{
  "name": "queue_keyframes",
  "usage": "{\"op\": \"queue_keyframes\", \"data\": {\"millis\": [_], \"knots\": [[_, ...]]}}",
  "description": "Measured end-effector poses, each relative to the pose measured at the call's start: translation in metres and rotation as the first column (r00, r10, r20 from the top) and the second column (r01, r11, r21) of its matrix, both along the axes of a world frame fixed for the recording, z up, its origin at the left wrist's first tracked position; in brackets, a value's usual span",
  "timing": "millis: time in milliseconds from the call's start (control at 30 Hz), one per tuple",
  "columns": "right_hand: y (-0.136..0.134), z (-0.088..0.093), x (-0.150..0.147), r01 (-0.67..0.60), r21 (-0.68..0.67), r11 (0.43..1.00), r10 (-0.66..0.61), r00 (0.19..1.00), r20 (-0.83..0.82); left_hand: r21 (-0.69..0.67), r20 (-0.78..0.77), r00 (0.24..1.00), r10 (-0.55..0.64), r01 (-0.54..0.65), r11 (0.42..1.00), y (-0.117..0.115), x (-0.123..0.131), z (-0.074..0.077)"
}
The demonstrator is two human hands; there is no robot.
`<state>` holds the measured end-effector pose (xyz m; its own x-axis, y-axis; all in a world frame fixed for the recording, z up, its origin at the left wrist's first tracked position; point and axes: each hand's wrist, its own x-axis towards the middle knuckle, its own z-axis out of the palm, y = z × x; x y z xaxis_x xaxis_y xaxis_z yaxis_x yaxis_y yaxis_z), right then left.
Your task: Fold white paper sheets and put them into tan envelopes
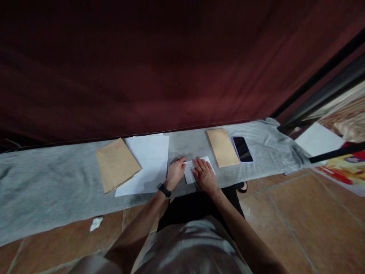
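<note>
A small folded white paper (189, 176) lies on the grey cloth (42, 190) in front of me. My left hand (176, 172), with a black band on its wrist, rests at the paper's left edge with its fingertips on it. My right hand (204, 174) lies flat on top of the paper, fingers spread, and covers most of its right half. Neither hand lifts anything.
A stack of white sheets (148, 161) lies to the left, with brown envelopes (116, 164) partly over it. To the right are one brown envelope (222, 147) and a dark phone (242, 149). A red curtain hangs behind. A paper scrap (96, 223) lies on the tiled floor.
</note>
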<state>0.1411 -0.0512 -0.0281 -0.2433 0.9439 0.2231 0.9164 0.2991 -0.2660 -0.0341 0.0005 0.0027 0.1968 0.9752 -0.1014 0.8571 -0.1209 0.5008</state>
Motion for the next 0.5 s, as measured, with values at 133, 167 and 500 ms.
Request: {"op": "queue_keyframes", "data": {"millis": [133,167,500], "knots": [[0.0,-0.006,0.011,0.076,0.027,0.997,-0.077,0.997,0.03,0.06,-0.029,0.999,0.043,-0.041,0.997,-0.006,0.001,0.0],[0.0,-0.007,0.013,0.09,0.035,0.995,-0.092,0.995,0.033,0.085,-0.039,0.998,0.052,-0.049,0.995,-0.007,0.001,0.0],[-0.001,-0.017,0.016,0.11,0.072,0.991,-0.111,0.994,0.016,0.33,-0.214,0.969,-0.122,0.189,0.925,-0.053,0.037,-0.026]]}}
